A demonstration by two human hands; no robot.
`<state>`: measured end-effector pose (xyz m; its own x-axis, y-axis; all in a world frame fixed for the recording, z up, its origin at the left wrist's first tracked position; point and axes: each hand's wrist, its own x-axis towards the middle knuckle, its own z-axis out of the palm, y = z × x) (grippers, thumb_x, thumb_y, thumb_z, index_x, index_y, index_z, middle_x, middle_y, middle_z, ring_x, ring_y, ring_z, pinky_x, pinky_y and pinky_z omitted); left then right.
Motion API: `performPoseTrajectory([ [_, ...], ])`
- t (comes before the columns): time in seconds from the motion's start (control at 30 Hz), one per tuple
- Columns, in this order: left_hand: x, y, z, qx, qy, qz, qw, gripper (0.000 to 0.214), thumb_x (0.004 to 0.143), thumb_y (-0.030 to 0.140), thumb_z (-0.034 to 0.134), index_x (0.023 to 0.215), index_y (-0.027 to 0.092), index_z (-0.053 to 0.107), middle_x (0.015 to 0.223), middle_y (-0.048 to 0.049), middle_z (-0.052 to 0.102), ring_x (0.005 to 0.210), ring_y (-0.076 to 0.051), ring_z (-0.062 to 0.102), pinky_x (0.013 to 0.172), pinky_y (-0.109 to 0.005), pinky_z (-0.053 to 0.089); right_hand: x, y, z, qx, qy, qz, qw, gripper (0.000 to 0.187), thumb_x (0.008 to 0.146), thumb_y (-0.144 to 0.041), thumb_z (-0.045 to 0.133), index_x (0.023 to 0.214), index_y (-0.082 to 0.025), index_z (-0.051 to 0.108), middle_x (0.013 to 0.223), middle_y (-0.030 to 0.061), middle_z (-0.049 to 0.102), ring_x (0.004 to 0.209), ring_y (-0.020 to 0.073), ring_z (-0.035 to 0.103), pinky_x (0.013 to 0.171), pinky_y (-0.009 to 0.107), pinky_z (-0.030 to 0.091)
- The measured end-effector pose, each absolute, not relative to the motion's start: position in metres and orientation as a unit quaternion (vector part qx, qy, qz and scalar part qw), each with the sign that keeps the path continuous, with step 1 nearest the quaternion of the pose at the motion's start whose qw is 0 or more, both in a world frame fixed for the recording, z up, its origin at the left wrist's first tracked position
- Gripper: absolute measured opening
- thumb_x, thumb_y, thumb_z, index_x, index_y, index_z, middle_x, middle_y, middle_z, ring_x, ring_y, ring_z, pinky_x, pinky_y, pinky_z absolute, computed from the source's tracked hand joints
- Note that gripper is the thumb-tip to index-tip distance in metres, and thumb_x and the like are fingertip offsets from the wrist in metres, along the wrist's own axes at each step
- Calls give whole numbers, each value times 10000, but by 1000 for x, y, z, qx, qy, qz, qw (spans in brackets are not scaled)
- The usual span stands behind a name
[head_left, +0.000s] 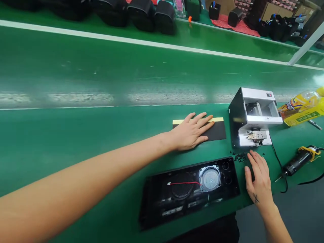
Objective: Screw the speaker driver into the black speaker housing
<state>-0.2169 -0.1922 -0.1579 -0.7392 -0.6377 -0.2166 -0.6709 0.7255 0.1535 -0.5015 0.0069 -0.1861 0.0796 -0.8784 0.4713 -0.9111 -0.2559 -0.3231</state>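
Observation:
My left hand (191, 133) lies flat with fingers spread on a black sheet (218, 131) that has a pale yellow strip along its far edge. My right hand (260, 179) rests on the green bench, its fingers stretched toward a scatter of tiny black screws (240, 157); the thumb stands apart from them, and the dark gap between shows nothing I can name. Between my arms lies a black plastic housing (157, 195), open side up. A square-framed speaker (210, 179) sits in it, with a red wire (184, 183) ending in a white connector.
Just beyond the screws stands a silver-and-black screw feeder (262, 119). To its right are a yellow drink bottle (300, 106), a pen (315, 125) and a black electric screwdriver (298, 162) with its cable. Several black housings (141, 15) line the far side of the green belt (101, 64).

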Motion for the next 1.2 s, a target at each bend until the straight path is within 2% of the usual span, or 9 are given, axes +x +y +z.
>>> performPoseTrajectory([
  [0.13,-222,-191,-162,-348,929,122,19,655,1069,509,287,1661,229,288,1747,-79,167,1630,-350,170,1301,-638,172,-503,-2,-143,708,-593,377,68,473,1024,-149,523,1485,-245,567,1388,142,626,1261,314,619,1030,549,534],
  [0.2,-223,-189,-165,-351,928,123,-12,641,1066,502,300,1652,242,314,1742,-81,193,1628,-344,181,1307,-632,160,-503,-20,-110,708,-570,396,131,455,1018,-229,566,1471,-232,596,1430,155,598,1311,353,584,1075,587,499],
  [0.33,-223,-185,-170,-352,927,118,-43,631,1071,498,288,1642,236,339,1737,-80,218,1625,-341,192,1312,-629,147,-492,-82,-70,761,-531,319,191,608,999,-494,639,1481,-131,557,1523,218,509,1436,426,457,1171,647,391],
  [0.43,-222,-183,-171,-352,926,123,-60,632,1070,512,302,1633,231,360,1733,-77,233,1624,-340,202,1312,-631,165,-486,-121,-76,761,-551,250,233,603,1013,-615,579,1339,-109,616,1362,210,629,1313,412,569,1119,637,403],
  [0.57,-223,-181,-171,-346,924,130,-98,624,1063,523,337,1615,239,397,1723,-81,260,1622,-334,224,1315,-625,184,-494,-138,-90,742,-550,268,274,399,985,-551,616,922,-157,633,1114,123,711,1125,334,653,1030,525,438],
  [0.67,-224,-179,-170,-343,926,127,-98,634,1063,525,323,1621,228,383,1731,-84,240,1627,-338,202,1315,-632,173,-507,-137,-87,755,-535,283,254,351,941,-493,647,803,-177,578,1043,101,708,1042,299,641,982,477,449],
  [0.83,-227,-177,-170,-342,926,124,-98,649,1059,511,317,1628,203,365,1738,-97,214,1629,-349,186,1313,-651,161,-514,-140,-85,761,-504,300,276,316,914,-443,662,771,-186,545,940,94,684,918,269,604,901,437,441],
  [1.1,-245,-182,-168,-350,925,127,-80,629,1054,493,343,1632,245,361,1742,-122,186,1614,-409,185,1246,-769,172,-497,-145,-90,725,-543,321,277,335,932,-464,648,785,-172,575,965,89,685,963,275,613,918,431,404],
  [1.2,-253,-185,-167,-343,928,126,-77,616,1051,495,354,1624,270,375,1740,-116,198,1611,-402,197,1246,-765,173,-488,-147,-90,716,-561,324,260,295,926,-431,650,791,-176,588,991,76,694,1000,281,623,937,436,391],
])
